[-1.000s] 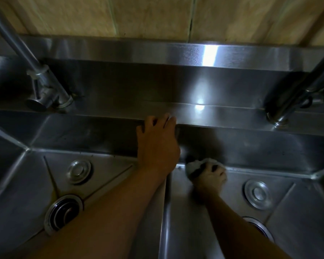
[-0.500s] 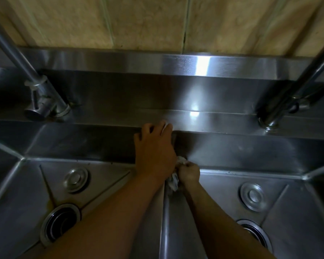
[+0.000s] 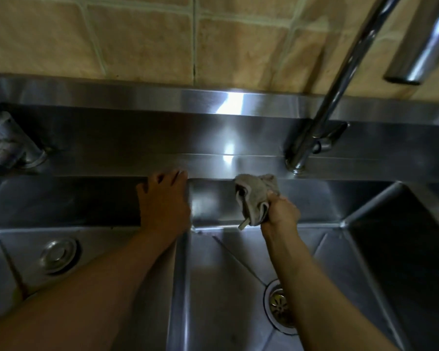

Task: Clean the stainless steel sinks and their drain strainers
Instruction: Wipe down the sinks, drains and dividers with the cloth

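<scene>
Two stainless steel basins lie side by side: the left sink (image 3: 61,203) and the right sink (image 3: 314,198), split by a steel divider (image 3: 180,287). My left hand (image 3: 162,203) rests on the back end of the divider, fingers hooked over the rear ledge. My right hand (image 3: 280,214) grips a bunched grey cloth (image 3: 254,198) against the right sink's back wall, just under the ledge. The right sink's drain strainer (image 3: 279,305) shows partly behind my right forearm. A round metal strainer cover (image 3: 57,254) lies on the left sink's floor.
The right faucet (image 3: 325,115) rises from the rear ledge close above the cloth, with its spout (image 3: 423,44) at the top right. The left faucet base (image 3: 8,145) sits at the far left. A tiled wall (image 3: 162,36) backs the sinks.
My right hand has lifted the cloth from the sink's bottom corner beside the divider up and right to the top of the back wall. The view has shifted right. My left hand has stayed put.
</scene>
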A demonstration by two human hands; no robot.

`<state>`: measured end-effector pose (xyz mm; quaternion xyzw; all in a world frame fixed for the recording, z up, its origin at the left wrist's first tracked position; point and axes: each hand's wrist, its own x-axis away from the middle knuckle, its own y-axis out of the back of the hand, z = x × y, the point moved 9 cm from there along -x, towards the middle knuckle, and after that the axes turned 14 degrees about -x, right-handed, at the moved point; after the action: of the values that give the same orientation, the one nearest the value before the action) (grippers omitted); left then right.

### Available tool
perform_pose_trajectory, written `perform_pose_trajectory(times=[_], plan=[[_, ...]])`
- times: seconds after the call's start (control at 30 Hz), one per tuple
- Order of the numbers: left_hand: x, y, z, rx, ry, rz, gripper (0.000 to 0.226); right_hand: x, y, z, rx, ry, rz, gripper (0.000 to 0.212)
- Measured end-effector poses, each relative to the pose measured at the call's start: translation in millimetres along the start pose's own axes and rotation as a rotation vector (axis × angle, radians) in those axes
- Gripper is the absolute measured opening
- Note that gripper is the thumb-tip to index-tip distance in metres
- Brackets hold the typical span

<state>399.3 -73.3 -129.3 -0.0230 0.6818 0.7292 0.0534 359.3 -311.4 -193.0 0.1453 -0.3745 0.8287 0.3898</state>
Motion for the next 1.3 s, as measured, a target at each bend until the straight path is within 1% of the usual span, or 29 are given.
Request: perform_pose_trajectory(times=[0.03, 0.13, 0.17, 0.27, 0.33, 0.37, 0.43, 0.47, 0.53, 0.6, 0.67, 0.73, 0.77, 0.83, 0.9, 0.93, 0.97, 1.0, 1.03, 1.1, 1.2, 1.27, 1.3], plan=[[-0.2, 0.3, -2.8, -0.031, -0.007, 0.019, 0.057, -3.0, 13.2, 7.0, 0.001, -0.002, -0.058, 0.014], [-0.7, 7.3, -8.1, -0.104, -0.015, 0.016, 0.056, -11.7, 43.3, 11.8, 0.013, -0.057, -0.16, 0.034], [-0.7, 11.1, -12.7, -0.105, -0.017, -0.004, 0.056, -15.2, 49.9, 15.3, -0.009, -0.037, -0.187, 0.034], [-1.2, 17.5, -47.1, -0.06, -0.094, -0.038, 0.064, -24.3, 49.0, 35.0, -0.051, 0.112, -0.209, 0.019], [-4.3, 17.3, -87.4, -0.014, -0.204, -0.034, 0.068, -30.0, 32.8, 43.7, -0.001, 0.212, -0.142, 0.009], [-6.2, 15.8, -107.8, -0.006, -0.249, -0.03, 0.07, -32.6, 25.2, 43.6, 0.101, 0.24, -0.122, 0.016], [-9.3, 13.9, -141.6, -0.009, -0.323, -0.032, 0.069, -35.4, 14.9, 34.5, 0.274, 0.238, -0.111, 0.037], [-10.5, 13.8, -154.7, -0.014, -0.346, -0.048, 0.066, -36.7, 12.5, 29.5, 0.31, 0.22, -0.116, 0.039], [-13.8, 12.5, -171.9, 0.005, -0.342, -0.07, 0.058, -44.7, 14.8, 30.6, 0.313, 0.213, -0.127, 0.033], [-16.4, 10.4, -175.2, 0.045, -0.297, -0.072, 0.057, -58.5, 27.4, 48.9, 0.233, 0.242, -0.179, 0.025], [-16.6, 9.7, -174.5, 0.058, -0.278, -0.084, 0.059, -77.4, 44.6, 77.2, 0.201, 0.322, -0.245, 0.022], [-14.2, 13.4, -175.6, 0.096, -0.289, -0.129, 0.054, -103.7, 66.6, 113.1, 0.236, 0.421, -0.26, 0.018], [-12.9, 15.0, -176.1, 0.115, -0.294, -0.153, 0.053, -116.3, 75.9, 129.6, 0.222, 0.431, -0.244, 0.016], [-11.1, 15.8, -176.9, 0.141, -0.287, -0.181, 0.057, -138.0, 93.7, 154.7, 0.318, 0.379, -0.239, 0.02], [-10.6, 14.8, -177.4, 0.157, -0.272, -0.197, 0.061, -153.6, 116.5, 170.6, 0.437, 0.344, -0.331, 0.047], [-10.3, 14.6, -177.7, 0.163, -0.271, -0.211, 0.062, -153.3, 122.1, 175.8, 0.424, 0.351, -0.384, 0.051], [-9.7, 14.8, -177.9, 0.167, -0.27, -0.225, 0.062, -151.2, 124.5, 177.6, 0.428, 0.388, -0.439, 0.05], [-8.7, 14.7, -178.4, 0.172, -0.266, -0.237, 0.062, -148.2, 118.8, 176.5, 0.475, 0.428, -0.452, 0.049], [-7.8, 14.1, -178.5, 0.178, -0.259, -0.239, 0.062, -143.6, 109.2, 165.1, 0.561, 0.431, -0.41, 0.053], [-6.9, 12.4, -177.8, 0.196, -0.235, -0.23, 0.06, -132.4, 84.3, 123.0, 0.728, 0.382, -0.225, 0.058], [-6.9, 10.9, -177.0, 0.201, -0.218, -0.212, 0.059, -110.1, 62.3, 54.0, 0.792, 0.319, -0.031, 0.056], [-6.6, 10.6, -176.9, 0.199, -0.217, -0.206, 0.06, -98.2, 45.3, 18.8, 0.878, 0.268, 0.031, 0.054], [-6.8, 10.2, -177.4, 0.198, -0.212, -0.197, 0.06, -97.7, 41.9, 9.9, 0.884, 0.242, -0.002, 0.053]])
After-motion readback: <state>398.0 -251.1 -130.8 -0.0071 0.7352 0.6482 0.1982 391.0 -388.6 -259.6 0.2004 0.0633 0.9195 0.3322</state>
